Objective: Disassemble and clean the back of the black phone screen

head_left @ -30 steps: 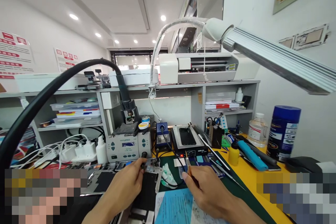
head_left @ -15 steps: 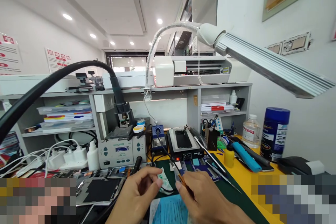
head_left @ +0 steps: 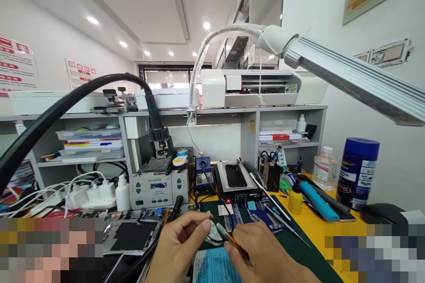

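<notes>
My left hand [head_left: 184, 243] is closed in a pinch, with a tiny dark piece at the fingertips, too small to name. Close beside it, my right hand [head_left: 257, 247] grips a slim tool [head_left: 229, 236] with a brown handle and a pale metal front end. The tool's front end points up and left, toward the left fingertips; whether they touch I cannot tell. Below both hands lies a blue printed sheet [head_left: 212, 265]. Behind the fingers a white-and-green patterned item [head_left: 214, 234] is partly hidden. A black cable from the blue soldering stand [head_left: 203, 177] runs down toward the right hand.
Behind my hands stands a heating plate [head_left: 237, 194] bearing a black phone [head_left: 235, 175]. A grey rework station [head_left: 156, 190] is at left, beside a disassembled device [head_left: 133, 235]. Tweezers [head_left: 292, 225], a yellow bottle [head_left: 295, 200] and a blue can [head_left: 357, 172] are at right. A lamp [head_left: 358, 79] hangs overhead.
The view has shifted slightly left, so the scene sits further right. My left fingers have closed into a tighter pinch, and the tool's front end now shows clearly near them.
</notes>
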`<action>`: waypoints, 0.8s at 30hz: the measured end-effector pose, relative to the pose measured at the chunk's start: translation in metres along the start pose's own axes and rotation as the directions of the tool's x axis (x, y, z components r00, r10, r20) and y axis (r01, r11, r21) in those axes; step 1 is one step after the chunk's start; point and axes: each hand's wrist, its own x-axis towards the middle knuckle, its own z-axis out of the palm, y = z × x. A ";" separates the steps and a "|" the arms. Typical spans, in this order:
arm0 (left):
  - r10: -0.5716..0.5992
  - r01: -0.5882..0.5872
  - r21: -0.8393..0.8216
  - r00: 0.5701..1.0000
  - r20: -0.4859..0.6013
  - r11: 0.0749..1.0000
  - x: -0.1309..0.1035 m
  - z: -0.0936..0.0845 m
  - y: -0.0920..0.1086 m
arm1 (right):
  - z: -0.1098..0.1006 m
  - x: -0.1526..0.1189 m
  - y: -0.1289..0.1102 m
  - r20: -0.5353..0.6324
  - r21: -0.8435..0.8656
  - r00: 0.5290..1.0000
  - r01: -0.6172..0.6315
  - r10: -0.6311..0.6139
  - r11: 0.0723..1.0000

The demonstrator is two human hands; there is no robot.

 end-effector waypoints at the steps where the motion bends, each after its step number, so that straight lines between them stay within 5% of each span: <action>1: 0.010 -0.010 0.018 1.000 -0.006 1.000 0.000 0.000 0.000 | 0.000 0.000 0.000 0.001 -0.001 1.000 -0.001 0.001 1.000; 13: 0.146 -0.139 0.148 0.989 -0.035 0.979 -0.002 0.004 0.001 | 0.006 -0.002 0.007 0.035 0.010 0.999 -0.005 0.004 1.000; 24: 0.148 -0.149 0.369 0.988 0.029 0.917 0.001 0.000 -0.003 | 0.000 0.001 0.005 0.080 0.036 0.991 -0.108 0.105 0.993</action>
